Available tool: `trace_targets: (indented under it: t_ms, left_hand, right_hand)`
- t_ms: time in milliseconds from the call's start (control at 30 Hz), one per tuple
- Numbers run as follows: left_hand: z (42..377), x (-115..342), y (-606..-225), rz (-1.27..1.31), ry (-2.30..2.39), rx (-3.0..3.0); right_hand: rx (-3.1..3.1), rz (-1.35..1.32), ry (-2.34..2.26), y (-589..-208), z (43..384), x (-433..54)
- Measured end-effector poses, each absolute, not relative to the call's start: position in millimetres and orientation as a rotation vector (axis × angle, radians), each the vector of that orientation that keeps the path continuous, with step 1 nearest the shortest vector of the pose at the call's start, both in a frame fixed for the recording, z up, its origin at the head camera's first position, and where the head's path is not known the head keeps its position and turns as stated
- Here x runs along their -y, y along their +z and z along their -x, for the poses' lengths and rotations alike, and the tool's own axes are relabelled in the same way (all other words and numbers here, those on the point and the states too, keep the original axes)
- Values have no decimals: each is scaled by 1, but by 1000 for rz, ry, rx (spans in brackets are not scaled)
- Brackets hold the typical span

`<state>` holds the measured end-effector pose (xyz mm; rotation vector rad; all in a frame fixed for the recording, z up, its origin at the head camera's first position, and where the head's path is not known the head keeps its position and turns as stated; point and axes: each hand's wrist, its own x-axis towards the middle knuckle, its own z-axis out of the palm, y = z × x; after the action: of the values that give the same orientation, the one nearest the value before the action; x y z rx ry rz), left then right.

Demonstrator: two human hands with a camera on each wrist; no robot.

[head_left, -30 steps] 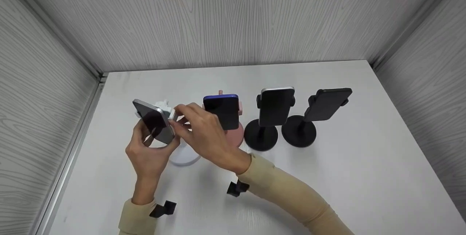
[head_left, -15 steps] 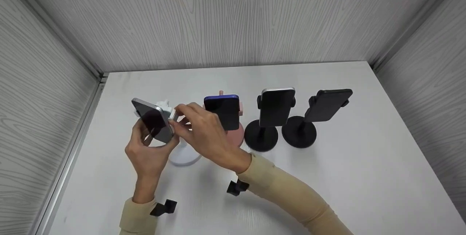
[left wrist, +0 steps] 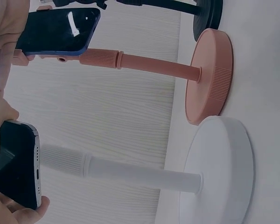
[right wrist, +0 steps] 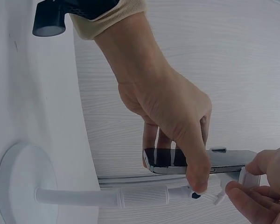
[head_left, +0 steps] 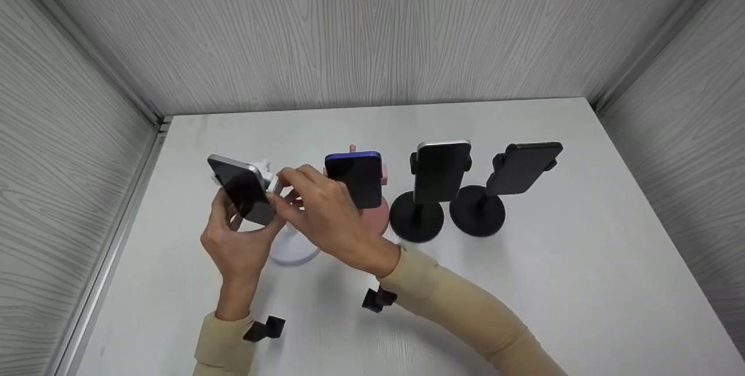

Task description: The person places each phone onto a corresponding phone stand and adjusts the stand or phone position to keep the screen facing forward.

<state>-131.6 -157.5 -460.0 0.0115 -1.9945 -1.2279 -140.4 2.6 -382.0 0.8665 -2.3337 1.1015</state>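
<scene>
A silver-edged smartphone [head_left: 241, 190] stands tilted at the head of a white phone stand [left wrist: 135, 172]. My left hand [head_left: 238, 248] grips its lower end, thumb on one long edge and fingers on the other, as the right wrist view shows. With thumb and fingers my right hand [head_left: 329, 213] pinches the white clamp arm [right wrist: 247, 178] at the phone's right edge. Most of the clamp is hidden behind the phone. The stand's round white base [head_left: 295, 248] rests on the table, partly covered by my hands in the head view.
Just right stands a pink phone stand [left wrist: 154, 66] with a blue-edged phone [head_left: 356, 178], close behind my right hand. Farther right, two black stands hold a silver-edged phone [head_left: 442, 172] and a black phone [head_left: 524, 167]. Wood-grain panels [head_left: 372, 32] wall the white table [head_left: 582, 283].
The held phone's top end has shifted slightly left and up, and its lower end has risen a little. Both hands keep their hold with barely any movement.
</scene>
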Motion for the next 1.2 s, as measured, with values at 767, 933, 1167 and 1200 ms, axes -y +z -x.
trace_targets:
  t_ms: [767,933,1167,1200]
  left_hand:
    - [139,154,-463,29,-1167,1958]
    - [138,154,-462,22,-1183,1949]
    - [137,156,-462,52,-1173,1975]
    - [137,156,-462,57,-1175,1980]
  right_hand:
    - [2306,-867,1251,-383,144,-4]
    - [2312,-862,1246,-381,145,-5]
    - [2329,-859,1250,-380,144,-6]
    - [2334,-858,1251,-380,144,-7]
